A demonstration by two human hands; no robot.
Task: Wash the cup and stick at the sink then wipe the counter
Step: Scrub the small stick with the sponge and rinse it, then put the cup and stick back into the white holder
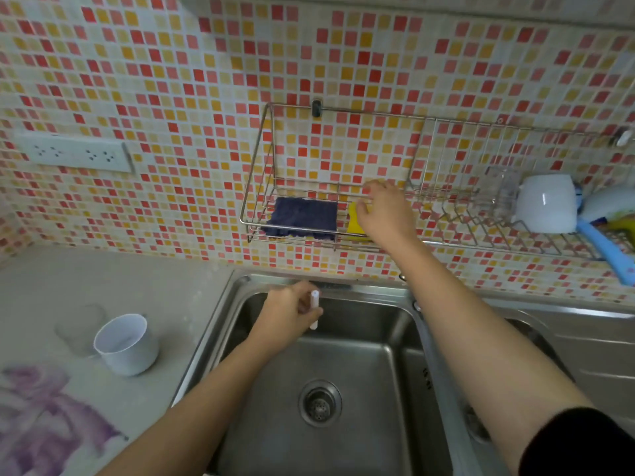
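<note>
The left hand [287, 316] hung over the back of the sink [206, 324], its fingers curled round the white stick [314, 309], which stood nearly upright above the basin. The right hand [385, 214] was up at the wire rack [261, 159] on the wall behind the sink, laid on the yellow sponge [354, 219]. Whether its fingers had closed on the sponge could not be told, as the hand hid them.

The likeliest slip was the thin stick sliding out of a loose grip while attention went to the rack, dropping toward the drain [319, 403]. Pulling the sponge out might also snag the dark blue cloth [302, 216] lying just beside it and drag it down into the sink.

The cup [125, 343] stood unwashed on the worktop [165, 286] left of the sink, a clear glass [80, 329] touching or just behind it, and a purple cloth [44, 417] further left and nearer the person. Right of the sink, the rack held a white mug [546, 204] and a blue-handled brush [608, 249]. Nothing blocked the basin.
</note>
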